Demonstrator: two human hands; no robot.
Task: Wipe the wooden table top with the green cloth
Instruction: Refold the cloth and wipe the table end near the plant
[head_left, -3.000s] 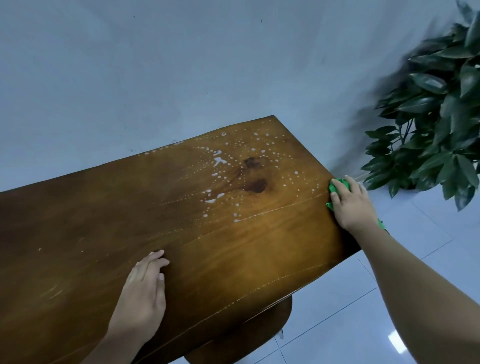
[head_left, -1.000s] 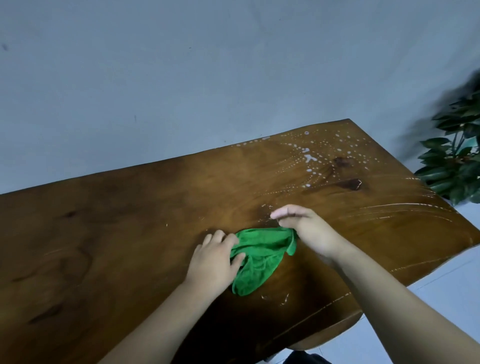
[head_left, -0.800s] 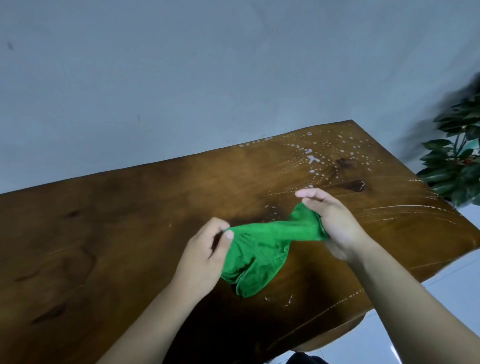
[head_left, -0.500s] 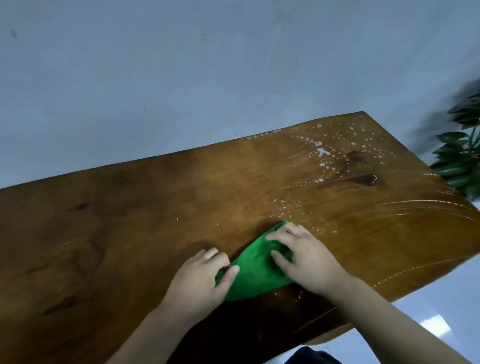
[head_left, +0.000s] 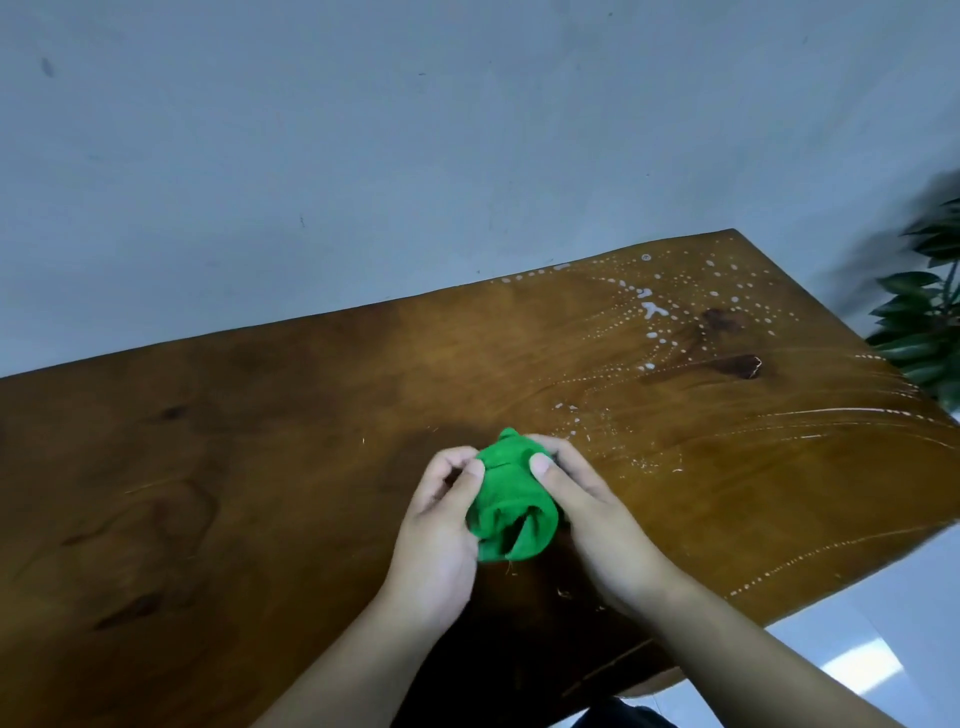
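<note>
Green cloth (head_left: 511, 501) bunched between left hand (head_left: 441, 525) and right hand (head_left: 587, 512), thumbs and curled fingers pinching it above the table top (head_left: 260, 467). Refold into a flat pad (clean face down), then press toward droplets (head_left: 649, 312).

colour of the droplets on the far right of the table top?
White droplets on the brown wooden table top; head view.

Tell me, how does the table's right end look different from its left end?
The right end is speckled with white droplets and curved streaks; the left end shows no droplets. The right end looks lighter and golden, the left end darker brown. Both are one wooden slab.
</note>
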